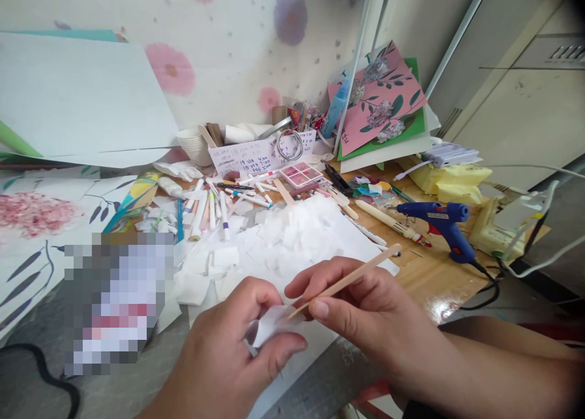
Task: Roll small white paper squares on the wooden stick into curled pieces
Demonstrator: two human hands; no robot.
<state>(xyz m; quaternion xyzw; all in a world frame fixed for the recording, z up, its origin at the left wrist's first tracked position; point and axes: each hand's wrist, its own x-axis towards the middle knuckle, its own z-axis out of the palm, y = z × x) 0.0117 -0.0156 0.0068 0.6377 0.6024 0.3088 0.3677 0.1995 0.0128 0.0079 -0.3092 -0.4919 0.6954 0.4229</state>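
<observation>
A small piece of thin white paper (273, 323) is held by my left hand (240, 340), between the thumb and curled fingers. My right hand (361, 303) pinches a thin wooden stick (361, 274), which slants down to the left with its lower tip against the paper. Both hands are close together above a white sheet (315, 346) at the table's front. Just beyond them lies a loose heap of white paper pieces (297, 227), with cut white strips to its left.
Markers (223, 215), a pink palette (300, 175) and a white cup stack (194, 146) lie behind the heap. To the right are a blue glue gun (441, 221) and a multicolour pen (388, 221). A pink floral card (384, 102) leans at the back; a phone-like blurred patch is left.
</observation>
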